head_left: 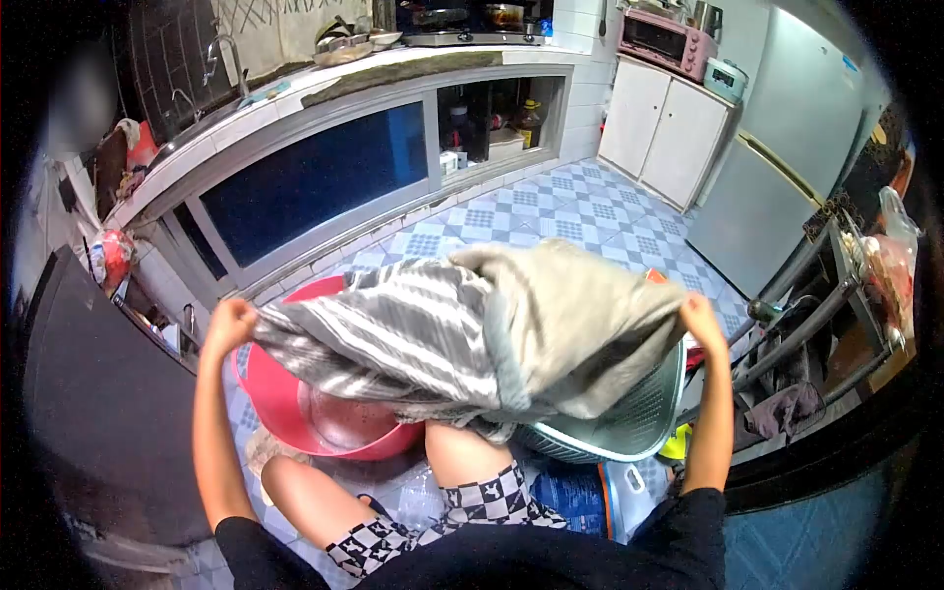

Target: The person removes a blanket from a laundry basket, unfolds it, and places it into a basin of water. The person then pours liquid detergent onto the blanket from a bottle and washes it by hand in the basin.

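Observation:
A large cloth, grey with white stripes on one part and plain beige on the other, is stretched between my two hands. My left hand grips its striped end, fingers closed. At the opposite end, my right hand is closed on the beige edge. The cloth sags in the middle and hangs over a pink basin on the left and a pale green perforated basket on the right. It hides much of both; the visible part of the basin's bottom shows no items.
Blue patterned tiles cover the floor. A low counter with a sink tap runs along the left. Beyond stand a white cabinet and a fridge. A cluttered rack is at right. A blue bag lies below the basket.

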`<action>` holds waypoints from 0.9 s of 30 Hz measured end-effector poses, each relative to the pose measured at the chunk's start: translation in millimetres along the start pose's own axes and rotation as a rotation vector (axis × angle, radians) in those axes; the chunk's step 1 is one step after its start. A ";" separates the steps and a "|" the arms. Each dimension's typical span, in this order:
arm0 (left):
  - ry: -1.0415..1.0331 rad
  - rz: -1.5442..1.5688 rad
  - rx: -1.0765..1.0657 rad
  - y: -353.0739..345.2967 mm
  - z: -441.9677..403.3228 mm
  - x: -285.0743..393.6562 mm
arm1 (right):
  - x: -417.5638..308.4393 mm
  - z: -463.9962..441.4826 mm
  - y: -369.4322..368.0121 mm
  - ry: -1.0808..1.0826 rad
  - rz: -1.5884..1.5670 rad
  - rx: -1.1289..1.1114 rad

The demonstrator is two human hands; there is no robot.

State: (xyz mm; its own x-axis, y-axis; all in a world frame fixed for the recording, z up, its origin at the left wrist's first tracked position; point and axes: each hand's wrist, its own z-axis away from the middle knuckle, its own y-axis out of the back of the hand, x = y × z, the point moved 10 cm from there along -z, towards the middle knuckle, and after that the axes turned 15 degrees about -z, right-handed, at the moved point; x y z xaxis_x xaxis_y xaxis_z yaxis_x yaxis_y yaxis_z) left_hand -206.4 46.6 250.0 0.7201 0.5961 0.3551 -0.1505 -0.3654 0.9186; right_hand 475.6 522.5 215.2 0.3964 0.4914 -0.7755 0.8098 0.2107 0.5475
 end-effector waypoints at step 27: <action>-0.966 0.044 -0.374 -133.3 210.4 408.4 | -182.2 56.6 -290.1 -0.046 0.255 -1.036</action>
State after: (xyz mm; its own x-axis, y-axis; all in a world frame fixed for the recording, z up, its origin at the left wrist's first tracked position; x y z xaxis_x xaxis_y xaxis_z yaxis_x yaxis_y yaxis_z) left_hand 250.2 188.4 236.1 0.9204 -0.2998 0.2508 -0.2715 -0.0290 0.9620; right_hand 192.9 324.0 179.8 0.5356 0.5944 -0.5999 -0.0531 0.7326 0.6785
